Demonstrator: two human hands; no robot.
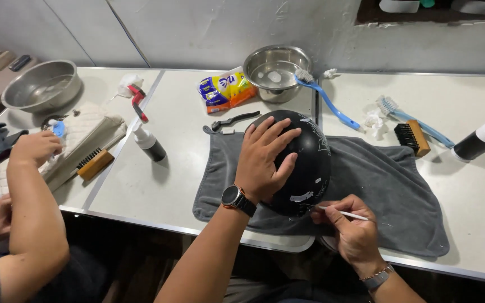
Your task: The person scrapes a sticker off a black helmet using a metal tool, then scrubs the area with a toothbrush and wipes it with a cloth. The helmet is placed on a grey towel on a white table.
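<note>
Bare tabletop (164,185) left of towel (399,191); bottle (150,144) beyond.

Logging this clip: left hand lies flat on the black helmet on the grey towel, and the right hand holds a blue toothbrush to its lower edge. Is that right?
Not quite. The head view shows the right hand holding a thin white stick, not a blue toothbrush. The rest stands: left hand flat on the black helmet, on the grey towel.

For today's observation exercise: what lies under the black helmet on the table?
The black helmet rests on a grey towel spread over the white table. The towel's part beneath the helmet, and the helmet's inside, are covered. The left hand lies on top.
</note>
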